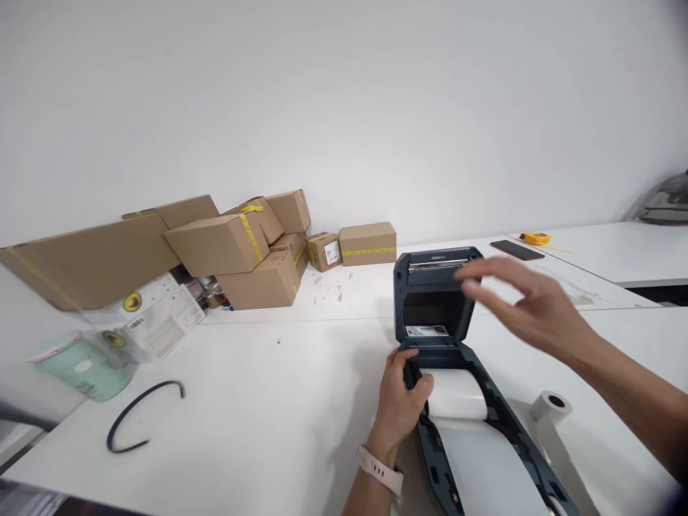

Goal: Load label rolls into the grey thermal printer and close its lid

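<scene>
A dark grey label printer (434, 448) lies on the table with its lid (402, 304) raised upright. Inside it sits a white roll of labels (459, 395), and a wide white strip runs from the roll toward me. My left hand (400, 394) grips the printer's left wall near the hinge, its thumb against the end of the roll. A pale pink watch band circles that wrist. My right hand (529, 301) hovers in front of the lid's right side, holding nothing, thumb and fingers apart. Right of the printer stands a smaller white paper roll (540, 408), partly unwound.
Cardboard boxes (220, 244) are piled at the back left, with smaller boxes (368, 244) against the wall. A curved black strip (121, 419) and a mint-green package (89, 369) lie at the left. Back right are a phone (517, 249) and a yellow tape measure (536, 239).
</scene>
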Motion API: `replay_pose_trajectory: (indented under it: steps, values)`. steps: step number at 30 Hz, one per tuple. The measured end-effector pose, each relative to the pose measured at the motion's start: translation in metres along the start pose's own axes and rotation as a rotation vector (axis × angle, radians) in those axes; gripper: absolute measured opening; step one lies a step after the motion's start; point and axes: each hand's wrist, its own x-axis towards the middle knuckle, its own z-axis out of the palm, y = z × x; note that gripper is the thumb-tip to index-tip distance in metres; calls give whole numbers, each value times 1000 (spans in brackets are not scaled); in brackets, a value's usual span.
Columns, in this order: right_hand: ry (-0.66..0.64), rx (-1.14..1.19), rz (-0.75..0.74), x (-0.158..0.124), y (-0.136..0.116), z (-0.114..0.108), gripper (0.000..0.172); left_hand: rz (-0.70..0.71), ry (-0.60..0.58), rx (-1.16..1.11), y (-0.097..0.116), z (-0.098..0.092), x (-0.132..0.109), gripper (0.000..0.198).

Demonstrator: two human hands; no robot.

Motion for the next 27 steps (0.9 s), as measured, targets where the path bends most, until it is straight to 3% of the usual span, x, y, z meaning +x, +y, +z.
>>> replay_pose_trajectory:
  steps: [1,2,6,8,12,14,16,19,23,27]
  values:
    - [140,-50,10,9,4,-2,33,-10,-12,-2,1,-1,-1,47]
    - [181,-72,48,17,9,-2,40,-21,-24,-5,2,-2,-1,49]
    - [-46,137,303,32,19,2,55,-94,-79,-71,2,-5,-4,62]
    - [-32,201,344,22,13,0,55,-119,-89,-171,-2,-4,-4,76]
    - [121,216,316,-48,-6,-3,50,-126,100,-340,-7,-2,-2,73]
    - [182,240,160,-100,-13,3,46,-98,205,-351,-5,-3,-4,69]
    - [147,226,15,-152,-17,13,45,-66,243,-341,-1,-3,-14,68]
    - [131,157,63,-208,-24,30,47,-80,237,-350,3,4,-43,72]
    - [174,110,86,-231,-40,39,51,-51,210,-411,3,27,-86,86]
    - [228,182,154,-235,-51,46,48,-133,216,-413,4,42,-104,88]
